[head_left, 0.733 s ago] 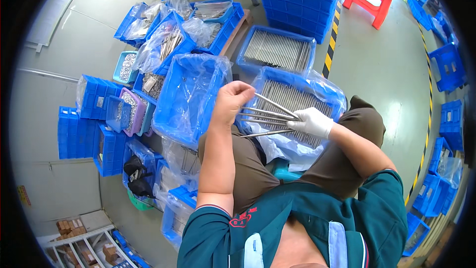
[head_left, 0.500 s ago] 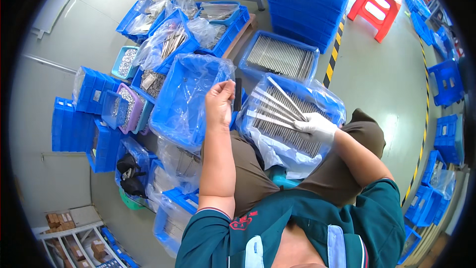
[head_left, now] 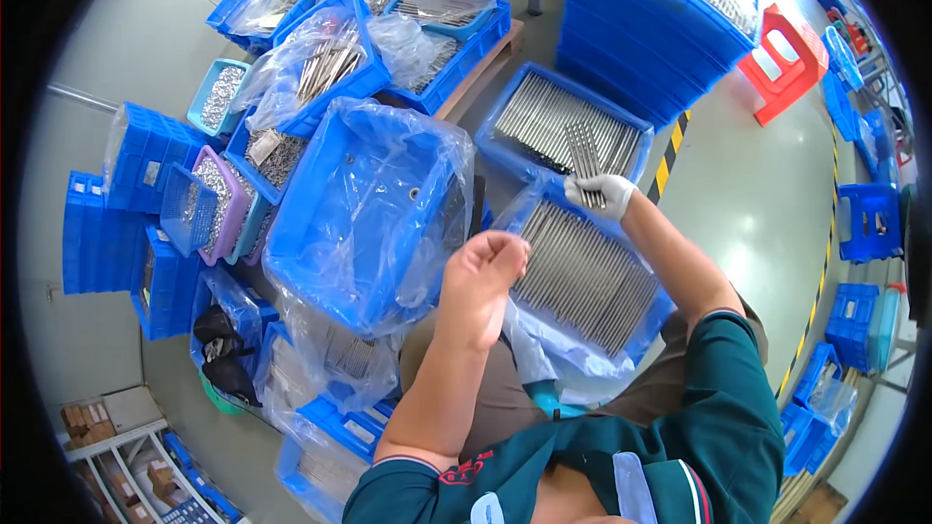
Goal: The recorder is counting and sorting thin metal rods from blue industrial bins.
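Note:
My right hand point(head_left: 600, 196), in a white glove, is closed around a small fan of thin metal strips point(head_left: 585, 153). It holds them at the border between two blue bins, their free ends over the far bin point(head_left: 629, 122), which is full of rows of similar strips. The near bin point(head_left: 641, 340), lined with plastic film, holds more metal strips point(head_left: 582, 277) in rows. My left hand point(head_left: 482, 281) is bare and held above that bin's left edge, thumb and fingers pressed together. Whatever is between them, if anything, is too small to make out.
To the left stands a large blue tub point(head_left: 316, 223) lined with clear film, with a small ring-shaped part inside. Beyond are bins of metal rods point(head_left: 328, 68) and baskets of small parts point(head_left: 218, 97). Stacked blue crates point(head_left: 650, 29) and a red stool point(head_left: 784, 63) are at far right.
My right hand has carried the strips away from the near bin toward the far bin, and they now point away from me. My left hand has come nearer and to the right. The view has shifted.

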`<action>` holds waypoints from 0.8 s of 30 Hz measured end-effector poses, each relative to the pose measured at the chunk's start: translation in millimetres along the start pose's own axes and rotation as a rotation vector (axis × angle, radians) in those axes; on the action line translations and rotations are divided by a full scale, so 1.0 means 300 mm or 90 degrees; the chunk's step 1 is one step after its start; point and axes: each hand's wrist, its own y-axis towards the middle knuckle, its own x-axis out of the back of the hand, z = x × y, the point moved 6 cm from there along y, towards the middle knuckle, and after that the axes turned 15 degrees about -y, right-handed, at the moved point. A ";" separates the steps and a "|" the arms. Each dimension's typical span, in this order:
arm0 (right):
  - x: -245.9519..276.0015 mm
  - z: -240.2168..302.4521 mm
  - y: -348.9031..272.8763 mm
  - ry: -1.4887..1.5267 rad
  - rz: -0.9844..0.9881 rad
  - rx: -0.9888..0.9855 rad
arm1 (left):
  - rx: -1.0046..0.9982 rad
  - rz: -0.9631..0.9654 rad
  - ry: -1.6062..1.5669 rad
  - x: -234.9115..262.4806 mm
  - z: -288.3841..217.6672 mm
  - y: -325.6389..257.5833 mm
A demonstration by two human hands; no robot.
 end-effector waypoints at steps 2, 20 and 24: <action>0.051 0.066 0.150 0.036 0.003 -0.020 | -0.002 -0.004 -0.070 -0.012 -0.021 -0.001; 0.086 0.263 0.834 0.022 -0.095 0.116 | 0.064 -0.124 -0.074 0.069 -0.129 0.076; 0.129 0.288 0.867 -0.073 -0.233 0.107 | 0.074 -0.120 -0.077 0.055 -0.138 0.083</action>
